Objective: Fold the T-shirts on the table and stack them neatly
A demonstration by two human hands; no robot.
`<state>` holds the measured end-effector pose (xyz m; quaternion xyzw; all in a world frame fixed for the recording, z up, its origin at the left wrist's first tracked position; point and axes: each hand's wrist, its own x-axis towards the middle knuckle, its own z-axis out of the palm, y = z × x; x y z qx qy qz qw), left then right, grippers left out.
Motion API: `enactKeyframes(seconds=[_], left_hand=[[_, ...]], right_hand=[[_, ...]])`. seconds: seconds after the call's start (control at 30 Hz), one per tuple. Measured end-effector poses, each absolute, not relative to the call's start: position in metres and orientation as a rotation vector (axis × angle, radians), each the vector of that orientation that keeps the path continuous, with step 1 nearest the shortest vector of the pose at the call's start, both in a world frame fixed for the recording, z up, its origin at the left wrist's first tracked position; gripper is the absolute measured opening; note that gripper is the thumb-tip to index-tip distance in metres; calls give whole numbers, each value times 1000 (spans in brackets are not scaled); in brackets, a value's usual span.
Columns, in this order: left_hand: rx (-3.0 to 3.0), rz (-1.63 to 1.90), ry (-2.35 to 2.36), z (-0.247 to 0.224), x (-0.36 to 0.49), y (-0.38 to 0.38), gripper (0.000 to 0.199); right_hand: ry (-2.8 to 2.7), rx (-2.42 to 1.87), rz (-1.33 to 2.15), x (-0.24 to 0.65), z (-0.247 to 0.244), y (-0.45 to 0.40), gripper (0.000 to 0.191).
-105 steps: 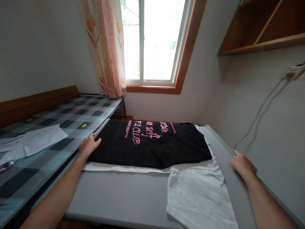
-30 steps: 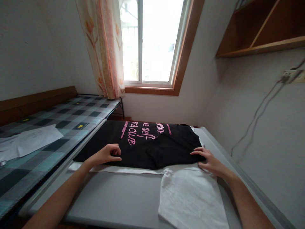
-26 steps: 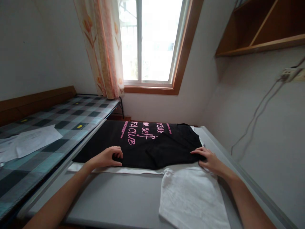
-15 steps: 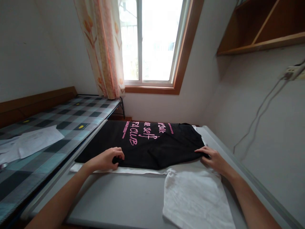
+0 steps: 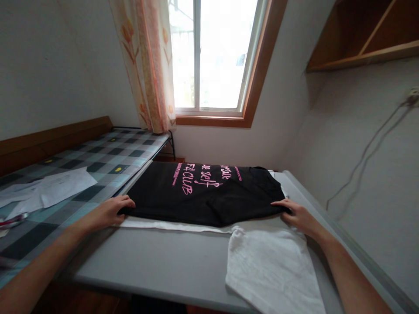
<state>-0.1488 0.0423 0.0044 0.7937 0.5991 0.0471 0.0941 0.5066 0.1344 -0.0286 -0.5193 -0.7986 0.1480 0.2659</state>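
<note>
A black T-shirt with pink lettering lies across the grey table, its near side folded over. Under it shows a white garment, whose sleeve spreads toward me at the right and whose edge runs as a strip along the black fabric. At the left end, by the hem corner, my left hand has its fingers closed on the black T-shirt. My right hand pinches the same T-shirt near its shoulder and neck end. Both thumbs are partly hidden.
To the left stands a bed with a checked mattress, bearing white papers. A curtain hangs by the window. On the right wall are a wooden shelf and a hanging cable.
My left hand has moved left along the near edge of the black T-shirt to its hem corner. My right hand stays at the shoulder end. The view has shifted slightly.
</note>
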Motion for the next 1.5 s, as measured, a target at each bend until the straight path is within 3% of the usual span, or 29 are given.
enactKeyframes(seconds=[0.27,0.5,1.07,1.5], left_hand=[[2256,472,1946,-8,-184,45,26],[1715,1180,1844,3,-176,59,57],[1644,1076,2002,11,-186,34,37],[1398,1098,2003,11,-223,-5,29]], right_hand=[[-2125,-1410,405,507,-28,134,35],[-2025,-1327,339,506,-24,149,33],[-2308,-1293,354,524,12,105,31],[-2293,-1479,796,537,13,44,32]])
